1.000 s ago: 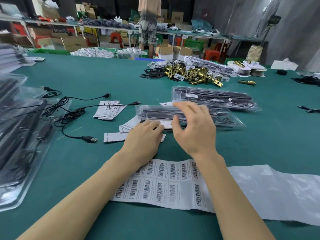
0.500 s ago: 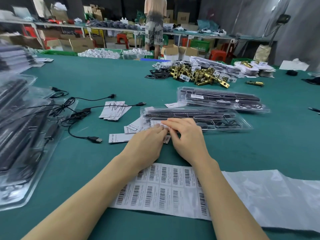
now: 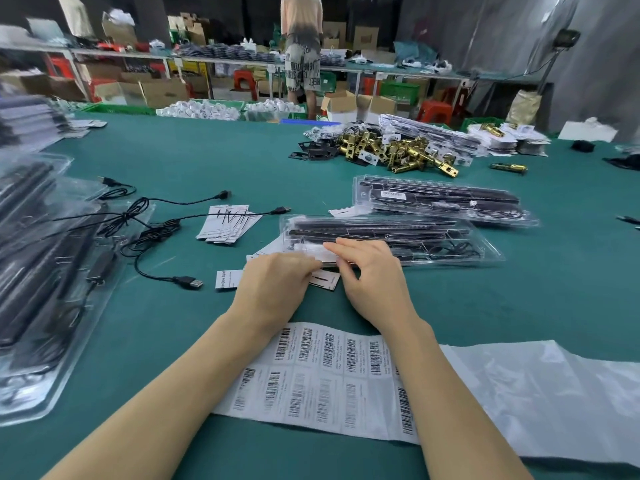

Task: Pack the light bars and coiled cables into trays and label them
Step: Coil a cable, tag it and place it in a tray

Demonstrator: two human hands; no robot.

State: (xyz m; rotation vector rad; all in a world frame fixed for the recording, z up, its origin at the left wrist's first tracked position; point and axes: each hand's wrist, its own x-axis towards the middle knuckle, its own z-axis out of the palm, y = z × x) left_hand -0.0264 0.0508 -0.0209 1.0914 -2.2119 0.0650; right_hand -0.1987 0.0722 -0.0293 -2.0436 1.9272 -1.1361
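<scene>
**Clear tray labelled at near edge**

Clear blister trays [image 3: 38,271] stacked far left, loaded with dark bars. Loose black cables [image 3: 145,233] uncoiled beside them, not yet packed. Left hand [image 3: 277,285] laid palm down, fingers curled, pinching white label [image 3: 313,251] against packed tray [image 3: 391,240], apparently to steady it for pressing. Right hand [image 3: 372,275] arched, fingertips closed on same label from other end. Barcode sheet [image 3: 325,379] kept under forearms, near reach. Labelled tray [image 3: 443,200] set behind, apart.
</scene>
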